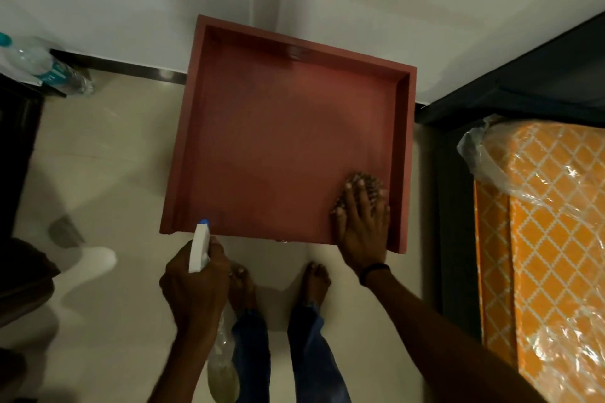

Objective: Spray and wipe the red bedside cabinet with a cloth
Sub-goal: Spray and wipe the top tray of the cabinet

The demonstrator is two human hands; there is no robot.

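Note:
The red bedside cabinet [278,127] stands against the white wall, seen from above, its top rimmed by raised edges on three sides. My right hand [361,222] lies flat on a patterned cloth [366,181] at the top's near right corner, fingers spread over it. My left hand [196,285] grips a spray bottle [200,249] with a white head and blue nozzle, held just off the cabinet's near left corner; its clear body hangs below my hand.
A bed with an orange patterned mattress [550,239] in plastic wrap stands close on the right. A plastic water bottle [42,65] lies at the left near the wall. My bare feet are on the pale floor in front of the cabinet.

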